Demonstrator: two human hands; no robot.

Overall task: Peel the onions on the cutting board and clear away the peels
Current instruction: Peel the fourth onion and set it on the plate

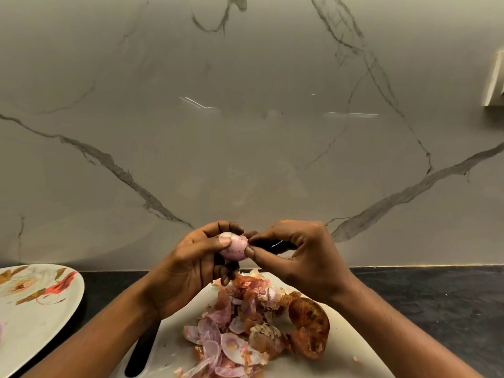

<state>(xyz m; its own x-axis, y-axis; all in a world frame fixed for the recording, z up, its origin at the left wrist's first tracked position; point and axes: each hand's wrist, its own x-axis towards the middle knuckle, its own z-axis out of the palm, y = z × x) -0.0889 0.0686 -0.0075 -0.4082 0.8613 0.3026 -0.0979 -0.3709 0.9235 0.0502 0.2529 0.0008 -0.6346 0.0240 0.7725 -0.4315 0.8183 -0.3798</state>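
Holding steady above the board, the left hand (191,268) has a small pale-pink onion (233,246) cupped in its curled fingers, thumb pressed across the front of it. And there's the right hand (305,257), thumb and forefinger pinched right at the onion's right-hand end, on a ragged bit of skin there. Something dark with a pale glint sits under that hand's other fingers, and what it is can't be made out. So both hands are grasping, up in the air, meeting at the onion in front of the veined marble wall (245,132). Below them, on the white cutting board (174,336), lies a loose heap of peels (234,331), pink, purple and papery orange, spilling towards the near edge. One big curled brown skin (311,323) rests against the right side of that heap. Off to the left, well apart from the board, a flower-patterned plate (41,309) sits on the dark surface (436,296), only part of it showing.
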